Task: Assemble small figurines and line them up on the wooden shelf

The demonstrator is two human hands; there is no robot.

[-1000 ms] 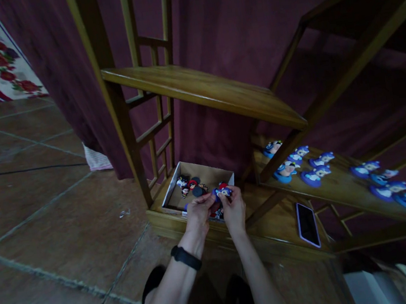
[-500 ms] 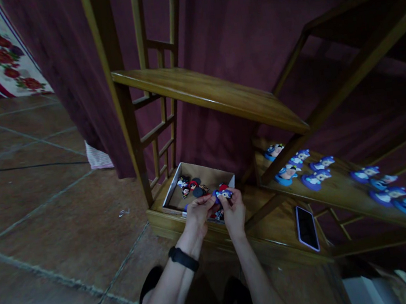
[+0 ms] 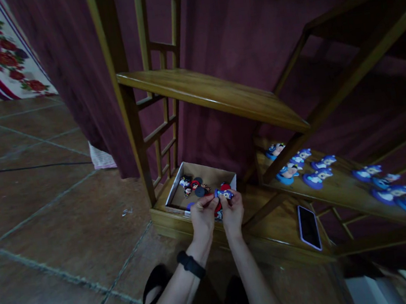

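Note:
My left hand (image 3: 201,218) and my right hand (image 3: 232,213) meet over the near edge of an open cardboard box (image 3: 206,174) on the bottom board of a wooden shelf unit. Both pinch a small blue cartoon figure piece (image 3: 224,193) between fingertips. A black band circles my left wrist (image 3: 191,264). Inside the box lie several more small figure pieces (image 3: 193,185) in red, black and blue. Part of the box's contents is hidden behind my hands.
Several blue figure pieces (image 3: 316,177) lie in a row on a slanting shelf board at right. A phone (image 3: 308,227) lies face up on the bottom board. A wooden shelf (image 3: 214,98) overhangs the box. Maroon curtain behind, tiled floor (image 3: 39,218) at left.
The view has shifted slightly right and closer. My hands have stayed together over the box edge, still working the blue piece between the fingertips.

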